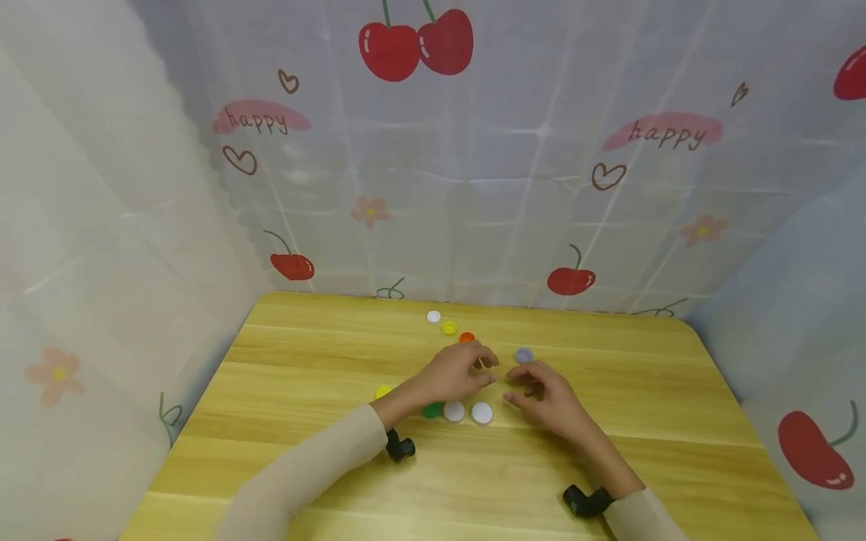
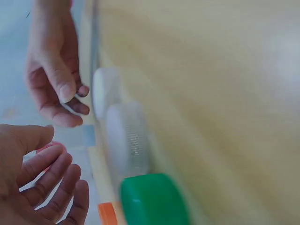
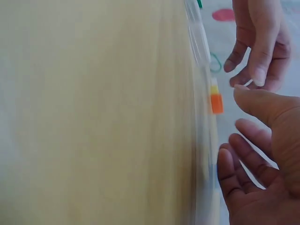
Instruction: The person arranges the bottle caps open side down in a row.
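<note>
My left hand (image 1: 460, 373) hovers over the table with fingers loosely bent, holding nothing. Facing it across a small gap is my right hand (image 1: 549, 398), also loosely bent and with nothing in its grasp. Below the left hand lie a green bottle cap (image 1: 432, 410) and two white caps, one (image 1: 454, 411) beside the other (image 1: 482, 413). The left forearm partly covers a yellow cap (image 1: 383, 391). Just beyond the right hand's fingertips sits a pale blue cap (image 1: 524, 355). An orange-red cap (image 1: 467, 338) shows behind the left hand. In the left wrist view the green cap (image 2: 153, 200) has ridged white neighbours.
Farther back on the wooden table (image 1: 325, 353) lie another yellow cap (image 1: 449, 328) and a small white cap (image 1: 434, 317). A curtain (image 1: 473, 165) printed with cherries surrounds the table's back and sides. Black wrist devices, such as the right one (image 1: 585, 501), hang under the forearms.
</note>
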The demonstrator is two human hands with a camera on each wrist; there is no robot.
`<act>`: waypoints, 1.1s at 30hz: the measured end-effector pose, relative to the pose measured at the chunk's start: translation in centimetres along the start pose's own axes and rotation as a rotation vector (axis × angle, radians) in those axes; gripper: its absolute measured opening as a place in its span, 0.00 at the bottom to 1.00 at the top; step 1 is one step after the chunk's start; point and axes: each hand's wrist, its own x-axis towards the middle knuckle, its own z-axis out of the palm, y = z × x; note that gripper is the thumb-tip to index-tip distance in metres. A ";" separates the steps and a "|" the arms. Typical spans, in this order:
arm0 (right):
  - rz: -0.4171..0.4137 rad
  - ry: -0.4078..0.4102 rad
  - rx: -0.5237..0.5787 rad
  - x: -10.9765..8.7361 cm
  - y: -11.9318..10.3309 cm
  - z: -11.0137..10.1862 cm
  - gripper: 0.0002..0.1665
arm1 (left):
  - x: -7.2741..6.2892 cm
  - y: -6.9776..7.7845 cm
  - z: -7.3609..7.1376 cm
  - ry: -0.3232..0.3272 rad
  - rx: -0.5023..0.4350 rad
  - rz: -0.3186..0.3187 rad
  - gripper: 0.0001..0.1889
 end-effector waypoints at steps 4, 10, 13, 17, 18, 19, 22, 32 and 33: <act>0.095 0.082 0.044 0.7 0.8 -0.8 0.19 | 2.6 -0.3 0.1 0.053 -0.073 -0.027 0.15; 0.216 0.149 0.045 2.0 2.1 -1.6 0.28 | 5.9 0.3 0.8 0.054 0.039 -0.047 0.16; 0.254 0.141 0.052 2.5 2.6 -1.8 0.34 | 7.0 0.6 1.3 0.011 0.108 -0.060 0.19; 0.286 0.108 0.026 3.1 3.0 -2.0 0.37 | 7.9 0.4 2.1 -0.031 0.187 -0.079 0.22; 0.287 0.099 0.011 3.3 3.0 -2.0 0.37 | 8.1 0.3 2.3 -0.038 0.199 -0.085 0.22; 0.286 0.092 -0.004 3.4 3.0 -2.1 0.35 | 8.2 0.2 2.5 -0.042 0.206 -0.092 0.23; 0.281 0.084 -0.044 3.9 3.0 -2.1 0.29 | 8.3 0.1 2.7 -0.054 0.202 -0.099 0.23; 0.264 0.117 -0.092 4.0 3.1 -1.9 0.20 | 8.4 0.7 2.6 -0.076 0.210 -0.037 0.14; 0.262 0.115 -0.090 3.9 3.1 -1.9 0.20 | 8.3 0.7 2.7 -0.077 0.212 -0.039 0.13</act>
